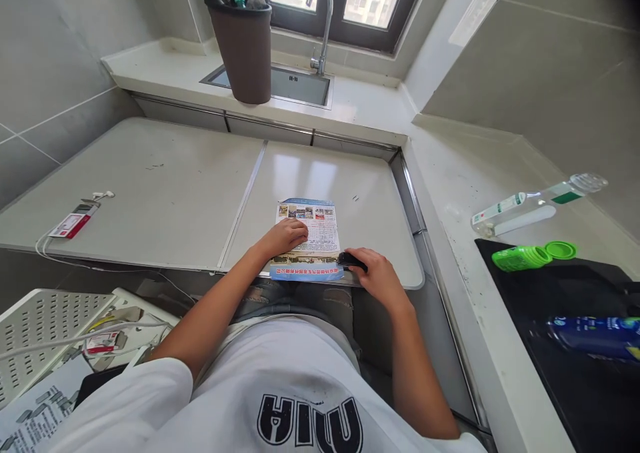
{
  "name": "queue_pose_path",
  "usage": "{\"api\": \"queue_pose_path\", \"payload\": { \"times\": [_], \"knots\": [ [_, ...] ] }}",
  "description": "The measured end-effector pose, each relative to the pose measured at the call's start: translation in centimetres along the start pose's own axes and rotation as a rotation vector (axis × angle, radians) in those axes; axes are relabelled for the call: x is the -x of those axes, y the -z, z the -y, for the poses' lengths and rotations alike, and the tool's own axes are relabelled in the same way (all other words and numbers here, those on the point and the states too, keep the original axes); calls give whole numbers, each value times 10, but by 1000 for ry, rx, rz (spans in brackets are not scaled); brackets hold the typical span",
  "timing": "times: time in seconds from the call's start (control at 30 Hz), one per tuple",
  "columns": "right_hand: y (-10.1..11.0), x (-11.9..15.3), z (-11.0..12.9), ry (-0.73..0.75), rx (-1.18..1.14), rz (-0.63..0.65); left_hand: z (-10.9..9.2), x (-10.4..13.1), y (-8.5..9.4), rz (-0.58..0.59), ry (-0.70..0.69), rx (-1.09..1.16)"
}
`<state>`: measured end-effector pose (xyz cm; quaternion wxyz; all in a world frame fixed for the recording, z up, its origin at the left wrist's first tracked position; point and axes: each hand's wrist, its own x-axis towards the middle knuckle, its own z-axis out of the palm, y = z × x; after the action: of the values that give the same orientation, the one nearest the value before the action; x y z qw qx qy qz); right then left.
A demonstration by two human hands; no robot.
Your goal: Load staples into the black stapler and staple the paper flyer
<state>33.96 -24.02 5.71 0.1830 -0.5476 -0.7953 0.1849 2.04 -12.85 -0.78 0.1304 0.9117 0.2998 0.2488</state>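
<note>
A printed leaflet with small pictures and red lettering lies at the front edge of the grey folding table. My left hand rests on the leaflet's left side, its fingers curled together; whether anything is under them is hidden. My right hand grips a small black stapler, whose end is at the leaflet's lower right edge. Beyond the leaflet, two tiny staples lie on the table.
A brown bin stands by the sink. On the right counter are a clear bottle, a green container and a blue bottle. A corded device lies at the table's left.
</note>
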Motion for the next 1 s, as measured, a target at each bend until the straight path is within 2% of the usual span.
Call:
{"api": "queue_pose_path", "payload": {
  "times": [0.13, 0.2, 0.37, 0.57, 0.77, 0.9, 1.0],
  "knots": [
    [0, 2, 2, -104, 143, -90, -1, 0, 0, -4, -9, -1],
    [-1, 2, 2, -124, 120, -105, -3, -1, 1, 2, -9, 18],
    [4, -6, 3, 24, -112, 48, -6, -2, 4, 16, 12, 42],
    [14, -17, 6, 48, -79, 219, -6, -2, 4, 24, 18, 57],
    [1, -26, 6, 16, 4, 186, -6, -1, 4, 26, 25, 53],
    [1, -32, 6, -29, 23, 246, -6, -1, 5, 21, 6, 75],
    [4, -36, 9, 11, 19, 280, -6, -1, 6, 18, 3, 66]
  ]
}}
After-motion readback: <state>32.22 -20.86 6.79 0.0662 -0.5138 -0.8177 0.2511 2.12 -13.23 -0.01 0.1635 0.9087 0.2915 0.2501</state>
